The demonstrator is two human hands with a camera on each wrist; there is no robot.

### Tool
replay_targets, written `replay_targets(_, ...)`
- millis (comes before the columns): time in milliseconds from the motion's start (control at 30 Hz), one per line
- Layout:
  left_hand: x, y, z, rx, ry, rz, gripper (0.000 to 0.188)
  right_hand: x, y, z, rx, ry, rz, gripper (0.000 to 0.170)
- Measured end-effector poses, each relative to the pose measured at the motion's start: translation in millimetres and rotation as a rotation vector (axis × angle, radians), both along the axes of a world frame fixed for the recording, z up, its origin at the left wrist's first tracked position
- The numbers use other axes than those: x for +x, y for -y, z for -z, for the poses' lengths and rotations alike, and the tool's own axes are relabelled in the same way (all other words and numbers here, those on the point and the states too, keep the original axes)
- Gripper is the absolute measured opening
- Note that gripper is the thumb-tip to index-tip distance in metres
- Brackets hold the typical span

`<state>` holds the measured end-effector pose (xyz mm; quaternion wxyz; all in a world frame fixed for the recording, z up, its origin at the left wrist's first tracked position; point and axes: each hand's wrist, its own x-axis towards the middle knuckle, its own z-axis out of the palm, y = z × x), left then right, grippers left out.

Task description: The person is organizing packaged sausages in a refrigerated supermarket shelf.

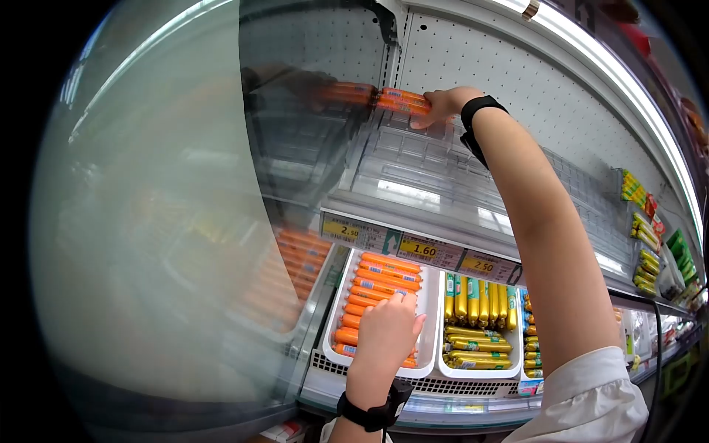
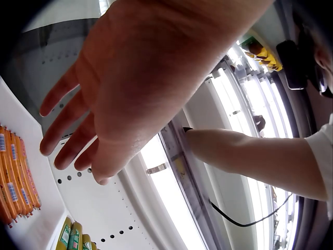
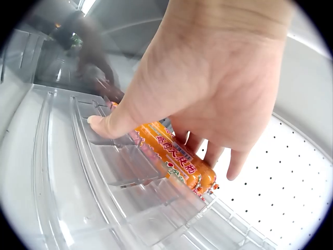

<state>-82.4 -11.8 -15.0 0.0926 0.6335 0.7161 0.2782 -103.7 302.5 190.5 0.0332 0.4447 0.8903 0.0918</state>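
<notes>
My right hand (image 1: 442, 108) reaches to the back left corner of the clear upper shelf and grips orange-wrapped sausages (image 1: 402, 101). In the right wrist view the thumb of the hand (image 3: 208, 78) lies on the near side of the sausages (image 3: 174, 155), with the fingers behind them. My left hand (image 1: 389, 330) is over the white tray (image 1: 426, 310) of orange sausages (image 1: 380, 273) below. In the left wrist view that hand (image 2: 135, 78) has its fingers loosely spread, with nothing held, and orange sausages (image 2: 15, 177) lie to the left.
A second white tray (image 1: 444, 354) with gold-wrapped sausages (image 1: 480, 343) stands right of the first. Price labels (image 1: 422, 248) line the upper shelf's front edge. A glass side panel (image 1: 310, 148) rises at the left. Green and yellow packs (image 1: 646, 232) sit far right.
</notes>
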Motion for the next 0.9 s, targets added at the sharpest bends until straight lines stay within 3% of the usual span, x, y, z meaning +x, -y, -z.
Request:
replay_targets(100, 3.6, -2.7, 3.0, 0.082, -0.031, -0.001, 0.023, 1.1, 3.9, -0.8, 0.008, -0.002, 0.01, 0.067)
replay_targets(200, 6.2, -4.7, 0.4, 0.001, 0.057, 0.047, 0.022, 0.7, 3.7, -1.1, 0.006, -0.002, 0.01, 0.066)
replay_targets(267, 6.3, -6.2, 1.8, 0.031, 0.064, 0.056, 0.022, 1.6, 6.2, -3.2, -0.045, 0.071, -0.02, 0.076)
replay_targets(400, 3.5, -5.2, 2.4, 0.031, 0.05, 0.049, 0.022, 0.8, 3.5, -2.7, -0.07, 0.082, -0.003, 0.078)
replay_targets(500, 0.0, -3.8, -2.1, -0.018, 0.051, 0.037, 0.023, 5.6, -15.7, -0.3, 0.022, 0.067, 0.002, 0.072)
replay_targets(567, -0.3, -2.8, -4.0, -0.033, 0.059, 0.035, 0.026, 13.0, -43.3, -7.3, 0.064, -0.156, 0.104, 0.069)
replay_targets(667, -2.2, -1.7, -5.9, -0.074, 0.04, 0.029, 0.029, 33.2, -51.1, -15.9, 0.022, -0.02, 0.142, 0.062)
replay_targets(900, -0.5, -2.8, -7.1, -0.081, 0.037, 0.023, 0.03, 40.4, -54.2, -7.3, -0.138, -0.114, 0.032, 0.051)
